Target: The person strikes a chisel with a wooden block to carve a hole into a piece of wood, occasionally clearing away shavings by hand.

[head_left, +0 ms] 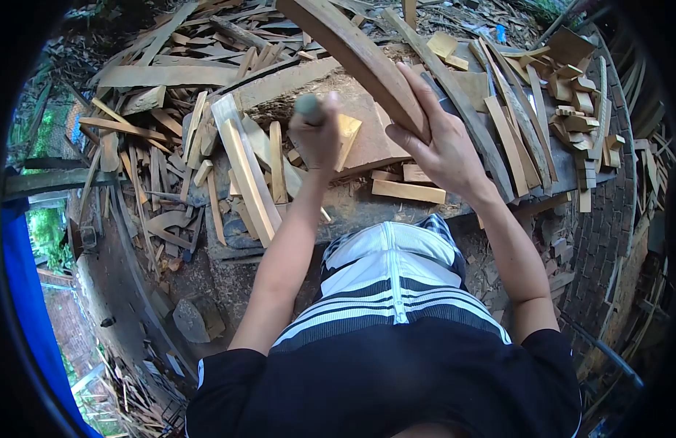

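My left hand (316,139) is closed in a fist round a tool whose rounded greenish-grey end (309,109) sticks up above the fingers; the rest of it is hidden. My right hand (451,150) grips the near end of a long brown wooden beam (360,58), thumb on one side and fingers on the other. The beam slants up and away to the left, over the bench. Beside the left fist is a pale yellow wood block (347,137). Below both hands lies a thick, broad timber block (378,150).
Wood offcuts and strips (170,75) are heaped across the back and left of the workbench (319,212). Long boards (454,95) lie to the right, near piled small cut blocks (575,102). Short pieces (407,191) rest by the front edge. A blue sheet (31,306) hangs far left.
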Demonstrator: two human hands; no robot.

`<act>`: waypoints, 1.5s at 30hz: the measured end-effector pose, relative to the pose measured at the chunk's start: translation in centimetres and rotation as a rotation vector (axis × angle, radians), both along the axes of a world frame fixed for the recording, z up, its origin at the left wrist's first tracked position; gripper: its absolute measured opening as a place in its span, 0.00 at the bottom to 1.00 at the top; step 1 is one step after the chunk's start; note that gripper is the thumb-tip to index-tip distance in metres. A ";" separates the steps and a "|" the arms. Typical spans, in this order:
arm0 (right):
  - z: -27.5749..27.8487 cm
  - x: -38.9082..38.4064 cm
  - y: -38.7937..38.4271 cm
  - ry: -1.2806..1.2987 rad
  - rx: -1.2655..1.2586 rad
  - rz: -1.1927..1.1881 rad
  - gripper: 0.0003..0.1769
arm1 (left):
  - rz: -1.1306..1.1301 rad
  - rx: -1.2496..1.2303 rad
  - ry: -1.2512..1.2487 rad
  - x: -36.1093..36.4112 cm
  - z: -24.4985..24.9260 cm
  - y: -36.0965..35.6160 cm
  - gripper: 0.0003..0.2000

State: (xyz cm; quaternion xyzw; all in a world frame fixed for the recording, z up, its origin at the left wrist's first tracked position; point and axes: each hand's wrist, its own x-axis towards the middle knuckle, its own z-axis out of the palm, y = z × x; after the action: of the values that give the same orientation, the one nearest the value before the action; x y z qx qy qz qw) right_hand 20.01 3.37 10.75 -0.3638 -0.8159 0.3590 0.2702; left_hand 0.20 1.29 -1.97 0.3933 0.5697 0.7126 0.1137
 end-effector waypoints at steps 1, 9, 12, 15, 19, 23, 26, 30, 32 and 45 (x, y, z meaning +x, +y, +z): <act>-0.1 0.2 0.0 -0.035 0.008 -0.025 0.43 | -0.053 0.037 -0.164 -0.7 1.8 -0.2 0.09; -0.8 0.3 -0.9 -0.096 -0.002 0.004 0.44 | -0.170 0.036 -0.325 -1.7 2.7 -1.1 0.13; -0.8 -0.1 -1.0 -0.098 0.006 0.018 0.44 | -0.177 0.040 -0.356 -1.3 2.2 -1.1 0.12; -0.1 -0.6 -0.8 -0.115 -0.040 0.050 0.44 | -0.146 -0.007 -0.308 -1.5 1.3 -0.9 0.12; 2.8 -1.8 -0.5 0.072 0.063 0.098 0.45 | -0.146 -0.039 -0.291 -1.1 0.9 -0.4 0.12; 4.3 -3.6 -1.0 0.385 0.163 0.158 0.44 | -0.064 0.019 -0.049 0.2 1.0 -0.1 0.09; 1.7 -3.4 -0.4 -0.178 0.204 0.200 0.45 | -0.085 0.059 -0.018 1.1 1.7 -0.4 0.06; 2.9 -3.4 -1.0 -0.046 0.053 0.150 0.44 | -0.120 0.048 -0.021 0.1 1.4 -0.3 0.06; 2.8 -3.8 -1.3 0.119 0.132 0.134 0.45 | -0.103 0.021 -0.084 0.6 0.4 -0.1 0.05; -0.3 -1.0 -0.7 -0.122 -0.079 0.037 0.44 | -0.016 0.233 -0.813 -5.0 2.7 -2.0 0.16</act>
State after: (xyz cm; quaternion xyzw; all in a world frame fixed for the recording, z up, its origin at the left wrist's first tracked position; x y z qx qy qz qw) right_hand 19.02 2.66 10.43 -0.3800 -0.8228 0.3729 0.1989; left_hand -4.82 -0.69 0.74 0.0950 0.3910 0.8685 0.2895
